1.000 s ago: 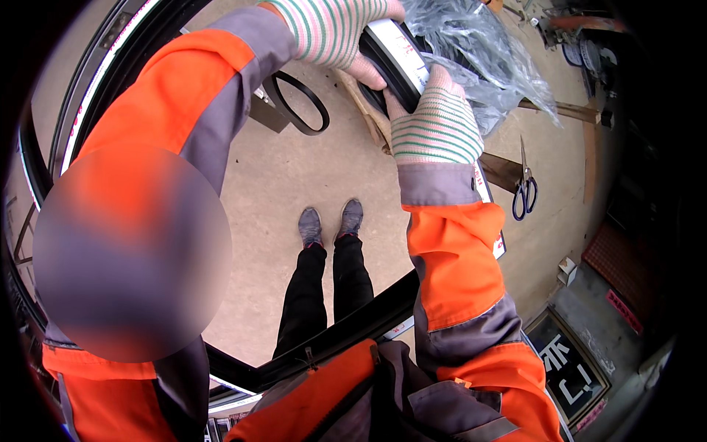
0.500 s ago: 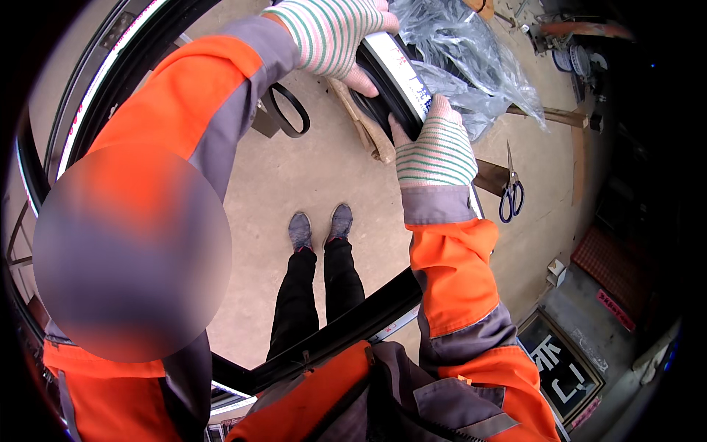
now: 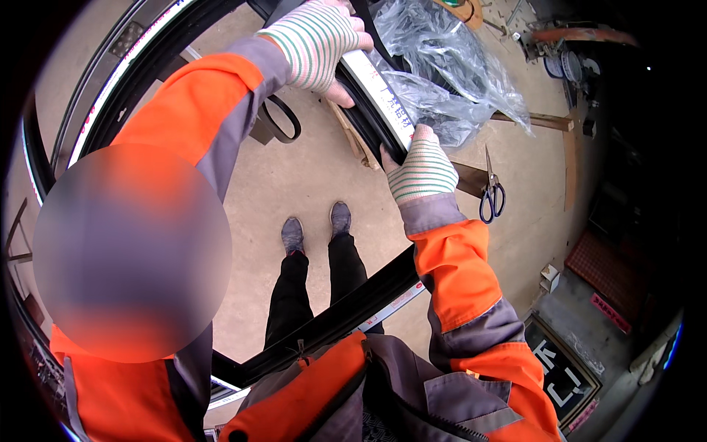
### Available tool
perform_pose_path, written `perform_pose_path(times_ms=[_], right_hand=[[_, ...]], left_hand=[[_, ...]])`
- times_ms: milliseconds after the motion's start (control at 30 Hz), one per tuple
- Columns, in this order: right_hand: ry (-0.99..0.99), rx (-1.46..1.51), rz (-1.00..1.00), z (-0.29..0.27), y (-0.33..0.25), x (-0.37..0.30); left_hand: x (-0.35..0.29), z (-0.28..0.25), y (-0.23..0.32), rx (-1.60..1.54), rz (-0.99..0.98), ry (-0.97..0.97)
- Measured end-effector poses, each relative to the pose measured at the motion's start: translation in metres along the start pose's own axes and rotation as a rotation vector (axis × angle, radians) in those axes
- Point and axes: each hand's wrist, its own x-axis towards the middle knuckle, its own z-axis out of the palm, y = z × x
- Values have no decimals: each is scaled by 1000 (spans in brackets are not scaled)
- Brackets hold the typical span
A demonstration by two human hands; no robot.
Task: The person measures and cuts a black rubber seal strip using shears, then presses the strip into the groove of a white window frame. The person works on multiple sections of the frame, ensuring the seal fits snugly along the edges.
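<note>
A large black frame [image 3: 368, 300], with white printed film along its outer face, surrounds the floor where my feet stand. At its far right bar [image 3: 379, 99], my left hand [image 3: 315, 46], in a white glove with green and pink stripes, is closed over the upper part, thumb on the black inner side. Lower on the same bar, my right hand [image 3: 423, 168], in a matching glove, grips with the thumb on the inner side and fingers on the film side. The undersides of both grips are hidden.
Crumpled clear plastic sheeting [image 3: 442, 81] lies beyond the bar. Scissors [image 3: 492, 197] with dark handles rest by a wooden piece [image 3: 471, 179]. A black strip loop [image 3: 287, 121] hangs inside the frame. A dark panel [image 3: 560, 368] stands at lower right.
Both hands and the far bar have shifted a little left and down in view. The right hand sits slightly farther from the left, exposing more of the printed film between them.
</note>
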Motion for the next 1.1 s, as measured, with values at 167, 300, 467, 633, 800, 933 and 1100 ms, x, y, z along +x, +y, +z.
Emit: perform_pose_path(times_ms=[167,300,467,633,800,933,1100], right_hand=[[-83,37,61,-1,-1,4],[-156,31,88,-7,-2,5],[-247,83,44,-12,-3,7],[-255,154,13,-22,1,7],[-225,165,-31,-20,4,7],[-168,151,-80,-21,3,5],[-131,159,-65,-11,4,4]], left_hand=[[3,12,-1,30,-189,-210],[9,11,2,29,-187,-218],[10,-3,20,-2,-359,-315],[-2,14,67,70,-583,-61],[-26,44,142,-31,-975,404],[-24,82,180,-508,-1339,452],[-24,134,147,-1097,-1644,858]])
